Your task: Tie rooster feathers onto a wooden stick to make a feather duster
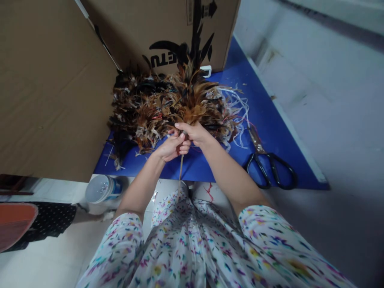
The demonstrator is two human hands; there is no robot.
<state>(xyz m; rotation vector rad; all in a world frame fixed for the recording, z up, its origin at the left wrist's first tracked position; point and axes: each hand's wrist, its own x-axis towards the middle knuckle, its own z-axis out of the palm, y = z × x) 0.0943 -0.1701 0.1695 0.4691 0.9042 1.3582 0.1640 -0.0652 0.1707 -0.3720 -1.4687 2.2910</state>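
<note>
Both hands meet at the middle, over the near side of a blue tabletop (144, 171). My left hand (172, 148) is closed round the thin stick of a feather duster (193, 102), with its fingers curled. Just above it, my right hand (193, 134) pinches the base of the brown feathers, thumb on top. Long black feathers stand up from the far end of the duster. The stick's lower end points down toward my lap. Behind the hands lies a pile of loose brown and black feathers (135, 108). My fingers partly hide the binding point.
Black-handled scissors (271, 170) lie at the right by the table's front edge. White strips (240, 106) trail beside the feathers. Cardboard boxes (54, 88) stand left and behind. A white bucket (102, 189) is on the floor, near another person's leg (88, 217) and an orange seat (16, 224).
</note>
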